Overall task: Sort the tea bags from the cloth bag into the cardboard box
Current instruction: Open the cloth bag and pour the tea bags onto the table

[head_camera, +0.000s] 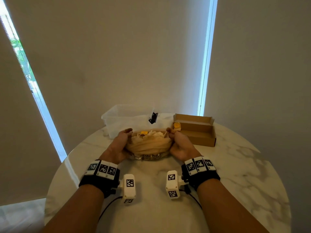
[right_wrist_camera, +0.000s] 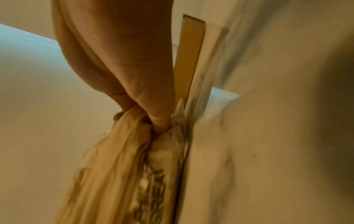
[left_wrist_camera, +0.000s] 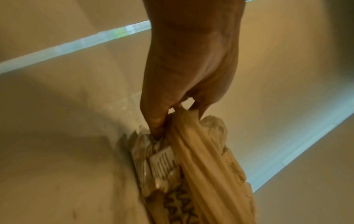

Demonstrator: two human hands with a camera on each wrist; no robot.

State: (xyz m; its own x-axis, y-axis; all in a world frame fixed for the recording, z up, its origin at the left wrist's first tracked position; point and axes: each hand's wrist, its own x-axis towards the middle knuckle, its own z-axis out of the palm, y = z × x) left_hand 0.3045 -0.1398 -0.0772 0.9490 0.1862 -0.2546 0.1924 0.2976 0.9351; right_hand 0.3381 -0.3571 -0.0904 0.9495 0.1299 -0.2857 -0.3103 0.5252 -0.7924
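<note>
A cream cloth bag (head_camera: 148,145) with dark lettering sits on the round marble table (head_camera: 235,174), its mouth stretched wide. Inside lie several pale tea bags (head_camera: 151,133), one with a yellow tag. My left hand (head_camera: 120,142) grips the bag's left rim, and the bunched cloth (left_wrist_camera: 201,151) runs from its pinching fingers (left_wrist_camera: 157,121). My right hand (head_camera: 178,143) grips the right rim, thumb (right_wrist_camera: 159,118) pressed into the gathered cloth (right_wrist_camera: 122,151). An open brown cardboard box (head_camera: 196,132) stands at the right behind the bag, a yellow-tagged tea bag (head_camera: 176,126) at its left end.
A clear plastic tub (head_camera: 126,120) stands behind the bag at the left, a small black object (head_camera: 152,118) at its right side. Window blinds with bright gaps hang behind the table. The table's near half holds only my forearms.
</note>
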